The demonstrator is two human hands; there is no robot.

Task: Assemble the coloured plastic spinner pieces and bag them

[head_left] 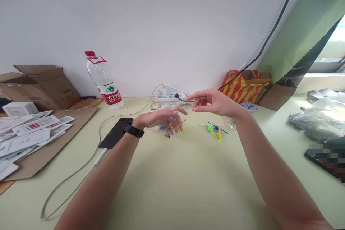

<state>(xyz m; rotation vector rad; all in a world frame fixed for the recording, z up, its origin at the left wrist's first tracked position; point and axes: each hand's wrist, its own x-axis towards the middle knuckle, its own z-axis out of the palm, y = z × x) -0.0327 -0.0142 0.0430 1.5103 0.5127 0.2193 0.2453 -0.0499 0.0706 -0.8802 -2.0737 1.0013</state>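
A pale green table bears a phone, a bottle, a striped bag and colourful plastic pieces

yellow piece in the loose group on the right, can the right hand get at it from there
Probably yes: the right hand is nearby, and nothing appears to block the way to the yellow piece, though a green piece lies close beside it.

On the surface, the phone lies left of the left grip, the bottle farther back. Small pieces lie beneath that grip, arrow pieces below the right grip. The power strip lies behind both; the bag stands behind, to their right.
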